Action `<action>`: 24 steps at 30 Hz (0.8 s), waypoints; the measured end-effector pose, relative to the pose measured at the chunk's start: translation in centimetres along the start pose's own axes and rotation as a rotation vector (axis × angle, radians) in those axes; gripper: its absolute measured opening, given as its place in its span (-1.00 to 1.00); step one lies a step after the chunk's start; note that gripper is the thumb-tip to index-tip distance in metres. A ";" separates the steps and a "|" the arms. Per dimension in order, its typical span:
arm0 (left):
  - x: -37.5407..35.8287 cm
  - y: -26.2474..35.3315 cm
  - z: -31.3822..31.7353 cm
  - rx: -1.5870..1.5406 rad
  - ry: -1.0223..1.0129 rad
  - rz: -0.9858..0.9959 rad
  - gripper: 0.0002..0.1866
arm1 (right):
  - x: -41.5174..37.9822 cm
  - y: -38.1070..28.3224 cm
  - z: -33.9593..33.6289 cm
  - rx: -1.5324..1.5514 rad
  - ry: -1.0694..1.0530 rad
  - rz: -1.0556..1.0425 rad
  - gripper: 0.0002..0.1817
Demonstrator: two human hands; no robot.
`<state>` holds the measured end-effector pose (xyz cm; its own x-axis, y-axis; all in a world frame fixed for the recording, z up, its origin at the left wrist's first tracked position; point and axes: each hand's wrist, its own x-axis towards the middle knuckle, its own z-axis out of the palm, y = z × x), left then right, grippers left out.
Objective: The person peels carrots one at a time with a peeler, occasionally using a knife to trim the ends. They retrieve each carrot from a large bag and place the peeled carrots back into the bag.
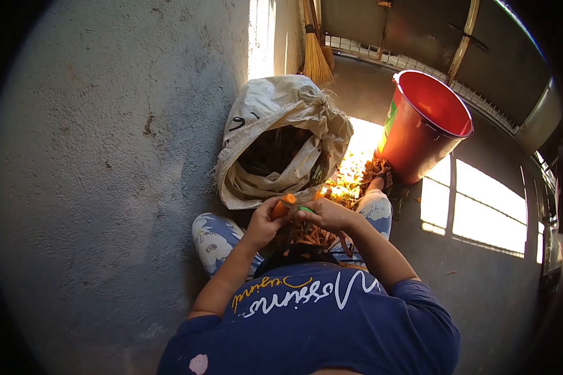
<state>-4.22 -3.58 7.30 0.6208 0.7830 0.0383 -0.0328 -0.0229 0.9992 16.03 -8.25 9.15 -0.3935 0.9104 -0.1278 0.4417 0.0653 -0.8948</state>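
My left hand (263, 220) is wrapped round an orange carrot (284, 205), held over my lap with one end pointing up and away. In my right hand (333, 214) is a small green-handled peeler (304, 209), its blade side at or very near the carrot; finer detail is too small to make out. Orange peelings (313, 235) lie in a heap below both hands, between my legs. Just beyond the hands, a white woven sack (250, 103) lies with its mouth facing me, its contents dark and hard to tell.
A large red bucket (413, 147) stands tilted-looking at the right, past my foot. More peelings (350, 181) spread in the sunlight beside the sack. A rough grey wall (106, 175) rises close on my left. A straw broom (317, 59) leans at the back.
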 end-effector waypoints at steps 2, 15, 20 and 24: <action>0.0 -0.4 -0.4 0.040 -0.030 0.046 -0.61 | 0.2 0.3 0.0 0.018 0.005 -0.023 -0.40; -0.5 -0.2 -1.1 0.443 0.000 0.184 -0.58 | 1.2 7.4 -0.8 0.107 0.189 0.330 -0.33; 0.3 -0.9 0.9 0.645 0.013 0.166 -0.39 | 1.5 4.6 2.9 0.105 0.268 0.002 -0.48; 0.5 -1.1 0.5 0.604 0.128 0.186 -0.21 | 0.8 3.5 1.2 0.194 0.324 0.107 -0.58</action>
<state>-3.45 -3.46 6.25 0.5472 0.7997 0.2471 0.3390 -0.4817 0.8081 16.26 -7.81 5.43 -0.0648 0.9918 -0.1105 0.2936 -0.0869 -0.9520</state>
